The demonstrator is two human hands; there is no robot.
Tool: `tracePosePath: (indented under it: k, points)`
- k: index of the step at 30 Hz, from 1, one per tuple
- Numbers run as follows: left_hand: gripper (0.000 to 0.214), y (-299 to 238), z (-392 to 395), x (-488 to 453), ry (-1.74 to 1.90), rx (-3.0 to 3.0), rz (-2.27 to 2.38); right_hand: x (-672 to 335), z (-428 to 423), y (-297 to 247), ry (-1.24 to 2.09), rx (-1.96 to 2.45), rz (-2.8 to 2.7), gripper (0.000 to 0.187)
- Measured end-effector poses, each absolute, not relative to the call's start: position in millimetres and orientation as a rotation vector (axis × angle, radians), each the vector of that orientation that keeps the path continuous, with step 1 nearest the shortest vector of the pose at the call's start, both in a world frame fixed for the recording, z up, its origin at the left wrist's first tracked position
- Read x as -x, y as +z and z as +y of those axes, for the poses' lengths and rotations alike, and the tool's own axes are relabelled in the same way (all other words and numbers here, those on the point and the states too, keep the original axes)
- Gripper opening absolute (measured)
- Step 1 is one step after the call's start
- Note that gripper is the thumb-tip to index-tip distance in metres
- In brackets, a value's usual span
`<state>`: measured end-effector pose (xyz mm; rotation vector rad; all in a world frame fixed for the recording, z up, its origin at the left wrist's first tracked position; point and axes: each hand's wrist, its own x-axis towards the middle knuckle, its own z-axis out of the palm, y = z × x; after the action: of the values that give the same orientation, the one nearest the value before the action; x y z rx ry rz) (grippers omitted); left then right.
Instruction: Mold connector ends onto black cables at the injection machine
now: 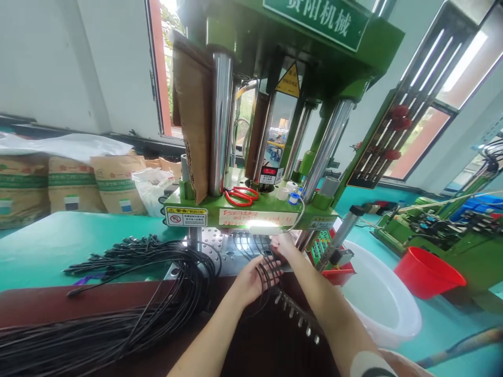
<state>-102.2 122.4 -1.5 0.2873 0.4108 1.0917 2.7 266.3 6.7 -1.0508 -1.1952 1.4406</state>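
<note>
My left hand (255, 278) is palm up below the green press (251, 207), with several black cables (269, 269) running across its curled fingers. From there the cables lead up to the lit metal plate (231, 262) under the press. My right hand (282, 244) reaches in beneath the press's front edge, just right of those cables. Its fingers are bent together, and what they pinch is mostly hidden. A row of metal connector ends (301, 317) hangs over the dark front edge, below my hands.
A large bundle of black cables (157, 262) spreads over the left table. Red-handled scissors (240, 196) lie on the press ledge. To the right stand a white tub (408, 319) and a red bucket (428, 275). Paper sacks (113, 183) line the left wall.
</note>
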Motion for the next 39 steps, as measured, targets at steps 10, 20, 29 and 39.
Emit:
tracePosePath:
  k: [10, 20, 29, 39]
  points:
    - [0.013, 17, 78, 72, 1.117, -0.192, 0.541, -31, 203, 16, 1.394, 1.095, -0.993, 0.013]
    - [0.010, 8, 18, 86, 0.908, -0.357, 0.539, -37, 180, 14, 1.326, 1.087, -0.914, 0.014]
    - [0.017, 9, -28, 109, 0.508, -0.701, 0.369, -64, 163, -3, 1.271, 1.115, -0.840, 0.020]
    - [0.030, 106, 7, 278, 2.038, -0.680, 0.506, -126, 138, -22, 1.230, 1.221, -0.840, 0.018]
